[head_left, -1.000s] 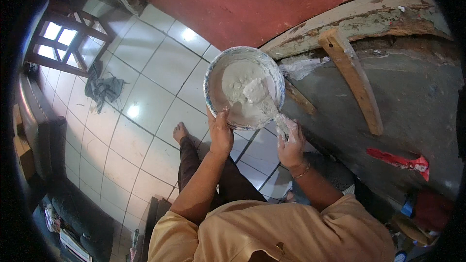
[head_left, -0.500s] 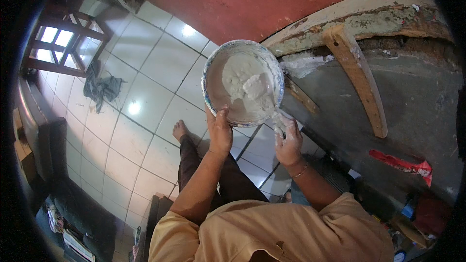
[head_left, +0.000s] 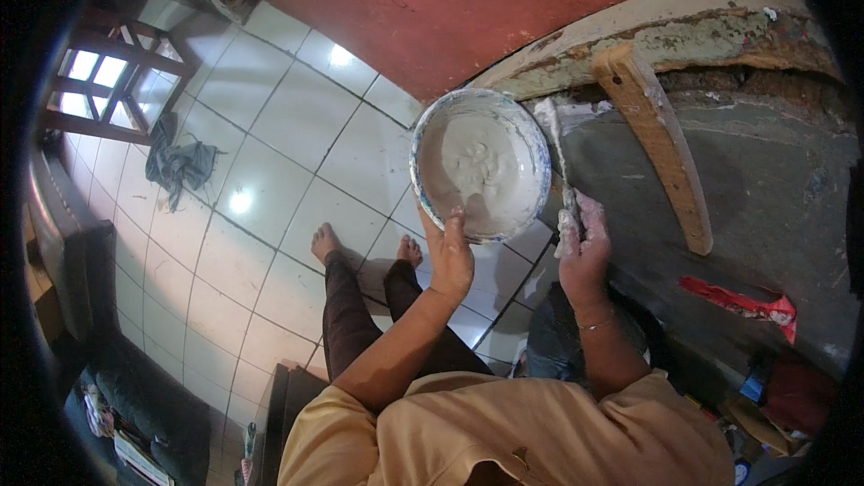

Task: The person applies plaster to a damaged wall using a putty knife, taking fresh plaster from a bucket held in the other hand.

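My left hand (head_left: pixel 445 256) grips the near rim of a round tub (head_left: pixel 480 171) of white paste, thumb over the edge. My right hand (head_left: pixel 585 238) is closed on the handle of a paste-coated scraper (head_left: pixel 553 139), whose end is outside the tub, just right of its rim, over or against the white-smeared lower part of a worn wooden ledge (head_left: pixel 720 22). I cannot tell whether it touches that surface. A curved wooden bracket (head_left: pixel 661 153) lies to the right on a grey surface (head_left: pixel 747 189), with a red scraper-like item (head_left: pixel 738 301) lower down.
A red wall (head_left: pixel 405 0) is ahead. On the tiled floor (head_left: pixel 270 126) at left are a grey cloth (head_left: pixel 180 162) and a wooden frame (head_left: pixel 117 121). A dark cushioned seat (head_left: pixel 171 396) is at lower left, and assorted objects (head_left: pixel 783 396) crowd the lower right.
The scraper has come out of the paste and moved right, beside the tub, with my right hand. The tub and my left hand have shifted right. My second foot now shows.
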Available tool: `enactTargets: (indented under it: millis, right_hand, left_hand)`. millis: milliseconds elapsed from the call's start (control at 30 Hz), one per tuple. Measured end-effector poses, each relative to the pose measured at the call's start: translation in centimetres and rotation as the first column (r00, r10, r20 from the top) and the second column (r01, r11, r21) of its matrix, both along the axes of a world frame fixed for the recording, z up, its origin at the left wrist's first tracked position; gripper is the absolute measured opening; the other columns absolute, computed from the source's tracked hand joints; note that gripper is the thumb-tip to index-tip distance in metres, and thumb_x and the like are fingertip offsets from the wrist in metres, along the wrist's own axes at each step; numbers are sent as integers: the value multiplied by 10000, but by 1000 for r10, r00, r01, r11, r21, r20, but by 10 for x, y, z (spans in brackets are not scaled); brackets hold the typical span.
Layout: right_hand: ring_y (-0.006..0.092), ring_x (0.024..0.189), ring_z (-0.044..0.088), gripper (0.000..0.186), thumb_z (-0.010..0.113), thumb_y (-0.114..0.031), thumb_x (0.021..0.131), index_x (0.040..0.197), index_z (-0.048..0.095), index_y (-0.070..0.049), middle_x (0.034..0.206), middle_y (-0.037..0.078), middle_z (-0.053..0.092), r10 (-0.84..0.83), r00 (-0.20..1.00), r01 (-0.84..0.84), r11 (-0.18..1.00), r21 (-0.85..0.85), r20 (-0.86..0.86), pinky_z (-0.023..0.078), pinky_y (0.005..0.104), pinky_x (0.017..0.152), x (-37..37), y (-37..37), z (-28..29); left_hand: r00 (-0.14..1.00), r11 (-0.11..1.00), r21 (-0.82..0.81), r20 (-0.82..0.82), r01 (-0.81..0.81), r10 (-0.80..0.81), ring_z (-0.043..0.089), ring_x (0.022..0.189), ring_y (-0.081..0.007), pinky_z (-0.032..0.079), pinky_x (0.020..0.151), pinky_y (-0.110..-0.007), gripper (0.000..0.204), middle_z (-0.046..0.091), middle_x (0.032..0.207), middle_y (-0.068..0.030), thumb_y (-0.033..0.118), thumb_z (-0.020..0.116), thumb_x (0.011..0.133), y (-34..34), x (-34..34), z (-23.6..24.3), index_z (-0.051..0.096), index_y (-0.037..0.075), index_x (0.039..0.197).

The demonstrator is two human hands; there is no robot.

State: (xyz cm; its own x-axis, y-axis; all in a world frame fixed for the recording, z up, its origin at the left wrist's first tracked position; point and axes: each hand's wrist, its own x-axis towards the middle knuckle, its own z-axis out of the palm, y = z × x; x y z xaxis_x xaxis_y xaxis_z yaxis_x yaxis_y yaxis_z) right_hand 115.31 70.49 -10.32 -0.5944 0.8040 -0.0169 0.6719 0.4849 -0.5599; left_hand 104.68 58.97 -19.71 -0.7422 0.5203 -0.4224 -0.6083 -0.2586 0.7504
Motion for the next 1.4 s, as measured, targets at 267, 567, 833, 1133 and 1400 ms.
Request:
enactTargets:
  millis: [267, 567, 833, 1133, 1400]
  right_hand:
    - [73, 545, 460, 229, 429, -55, 968, 1171, 515, 5, 784, 35, 510, -232, 972, 182, 839, -513, -36, 498, 252, 507, -24, 24, 45]
    - [64, 502, 423, 203, 427, -63, 973, 1136, 528, 5, 707, 14, 485, -328, 940, 194, 737, -648, -91, 494, 269, 434, -43, 33, 67]
    - [69, 501, 422, 290, 424, -18, 952, 1219, 514, 48, 741, 32, 502, -284, 957, 209, 812, -545, -57, 477, 263, 419, -21, 39, 59]
    - [70, 495, 431, 291, 424, -33, 948, 1218, 505, 38, 721, 38, 508, -306, 952, 282, 824, -491, 34, 518, 275, 432, -15, 23, 91]
    - [83, 496, 479, 286, 411, -48, 953, 1210, 505, 35, 717, 49, 518, -254, 965, 250, 835, -489, 61, 530, 273, 441, -13, 8, 105]
  left_hand:
    - [1000, 1000, -8, -9, -2, 2, 354, 1283, -257, 249, 1084, -323, 699, 301, 1440, -205, 77, 443, 917, 9, 21, -2, 59, -21, 1493]
    - [999, 1000, -15, -31, -11, 11, 371, 1268, -258, 256, 1080, -331, 702, 314, 1433, -201, 71, 434, 914, 16, 35, -7, 53, -21, 1496]
    - [1000, 999, -49, 28, -11, 12, 346, 1300, -273, 232, 1098, -335, 695, 302, 1441, -216, 98, 438, 924, 19, 35, -1, 54, -33, 1488]
    - [969, 984, -176, -242, 11, -54, 327, 1318, -310, 209, 1114, -348, 682, 305, 1433, -240, 105, 443, 901, 18, 32, -24, 111, -45, 1478]
    - [997, 997, -53, -51, 62, -64, 371, 1276, -283, 256, 1092, -338, 701, 352, 1403, -212, 69, 442, 847, 9, -2, -10, 145, -44, 1472]
